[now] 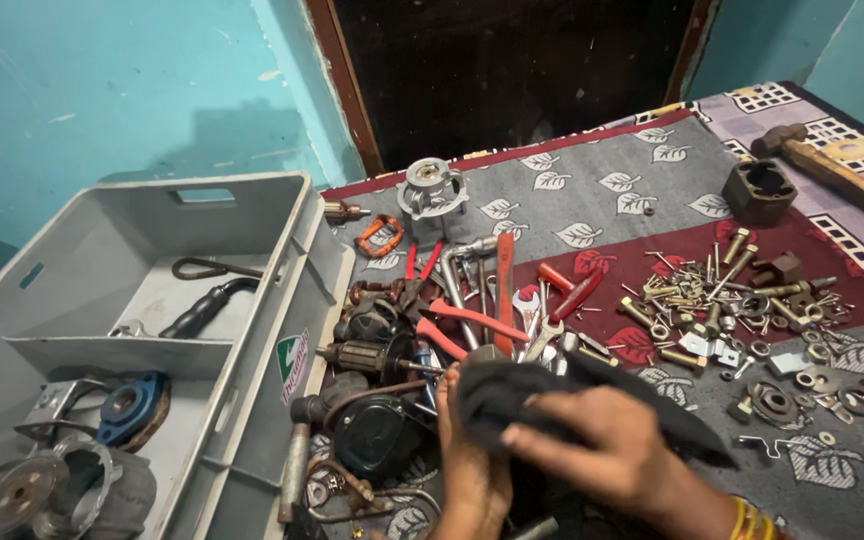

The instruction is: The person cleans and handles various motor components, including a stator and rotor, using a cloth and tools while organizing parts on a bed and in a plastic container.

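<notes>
Both hands, left (472, 470) and right (602, 450), fingers closed on black cloth (552, 395) low centre, mid-wipe; pliers (462, 325), bolts (712, 300) unsorted on mat (592, 200), crate (152, 300) part-filled.

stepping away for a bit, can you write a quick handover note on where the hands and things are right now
Left hand: gripping the black cloth from below, beside the pile of motor parts.
Right hand: pressed on top of the same cloth; whatever is wrapped inside is hidden.
Things: pliers and wrenches lie just above the hands; bolts and washers are spread to the right; a hammer lies at the far right.
Grey crate: holds a blue flange, metal housings and a black handle.
Done or left: cannot tell from the cloth; most tools lie loose outside the crate.
</notes>
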